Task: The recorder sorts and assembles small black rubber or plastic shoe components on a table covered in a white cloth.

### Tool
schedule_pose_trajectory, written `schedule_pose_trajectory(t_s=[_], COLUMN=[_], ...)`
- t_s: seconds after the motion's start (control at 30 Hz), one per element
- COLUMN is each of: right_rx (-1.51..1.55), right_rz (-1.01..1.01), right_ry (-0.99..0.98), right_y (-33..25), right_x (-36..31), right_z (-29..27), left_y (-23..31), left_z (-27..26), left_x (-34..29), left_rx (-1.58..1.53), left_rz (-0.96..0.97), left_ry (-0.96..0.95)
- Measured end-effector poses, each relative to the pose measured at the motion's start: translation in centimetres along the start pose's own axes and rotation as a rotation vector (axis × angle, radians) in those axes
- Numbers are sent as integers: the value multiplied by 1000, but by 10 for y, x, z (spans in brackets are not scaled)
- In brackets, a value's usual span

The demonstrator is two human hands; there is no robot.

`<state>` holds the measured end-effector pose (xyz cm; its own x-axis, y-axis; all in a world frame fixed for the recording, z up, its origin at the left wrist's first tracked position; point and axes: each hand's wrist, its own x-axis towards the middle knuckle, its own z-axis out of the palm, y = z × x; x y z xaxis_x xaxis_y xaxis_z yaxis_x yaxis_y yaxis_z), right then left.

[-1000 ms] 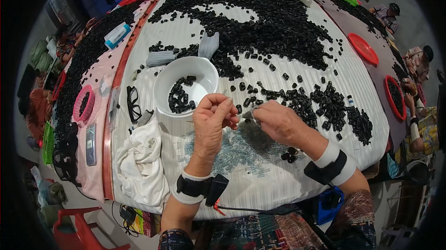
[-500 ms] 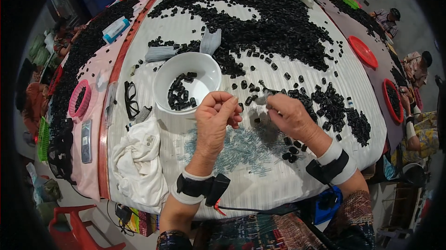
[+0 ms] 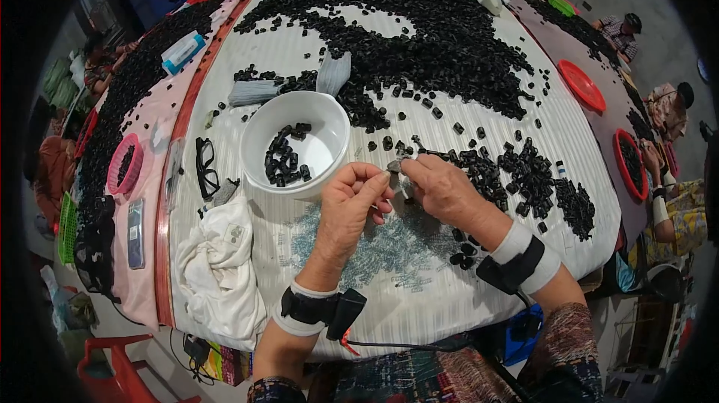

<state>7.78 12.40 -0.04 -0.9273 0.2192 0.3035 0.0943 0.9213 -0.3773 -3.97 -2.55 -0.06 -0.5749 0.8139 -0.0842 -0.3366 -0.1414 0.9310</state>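
My left hand (image 3: 350,204) is raised in front of the white bowl (image 3: 329,133), thumb and index finger pinched together on something too small to name. My right hand (image 3: 449,189) meets it from the right, its thumb and fingers closed at a small grey piece (image 3: 395,166) beside the left fingertips. Whether that piece is held or worn on a finger I cannot tell. Several small black cylindrical parts (image 3: 283,159) lie in the bowl. Under my hands, small thin bluish-clear pieces (image 3: 412,261) are scattered on the striped cloth. Loose black parts (image 3: 535,178) lie right of my right hand.
A large heap of black parts (image 3: 419,36) covers the far table. Eyeglasses (image 3: 206,167) and a crumpled white cloth (image 3: 217,276) lie at left, a phone (image 3: 135,234) beyond them. Red trays (image 3: 581,86) stand at right. Other people sit along both sides. A cable (image 3: 419,343) crosses near me.
My right hand has moved left and its fingertips now come up to my left hand's. The left hand stays pinched in nearly the same place. The view has shifted slightly.
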Motion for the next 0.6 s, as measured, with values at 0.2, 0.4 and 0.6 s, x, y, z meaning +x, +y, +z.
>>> schedule_pose_trajectory(t_s=[0.2, 0.4, 0.6], right_rx=[-81, 64, -30], right_rz=[70, 56, 52], right_ry=[-57, 128, 106], right_y=[5, 16, 15], right_x=[-10, -5, 4], right_z=[-7, -15, 3], left_y=[-5, -6, -8], left_z=[-1, -3, -3], left_x=[0, 2, 2], left_rx=[-23, -23, -34], left_rz=[-54, -59, -72], left_ry=[25, 44, 57])
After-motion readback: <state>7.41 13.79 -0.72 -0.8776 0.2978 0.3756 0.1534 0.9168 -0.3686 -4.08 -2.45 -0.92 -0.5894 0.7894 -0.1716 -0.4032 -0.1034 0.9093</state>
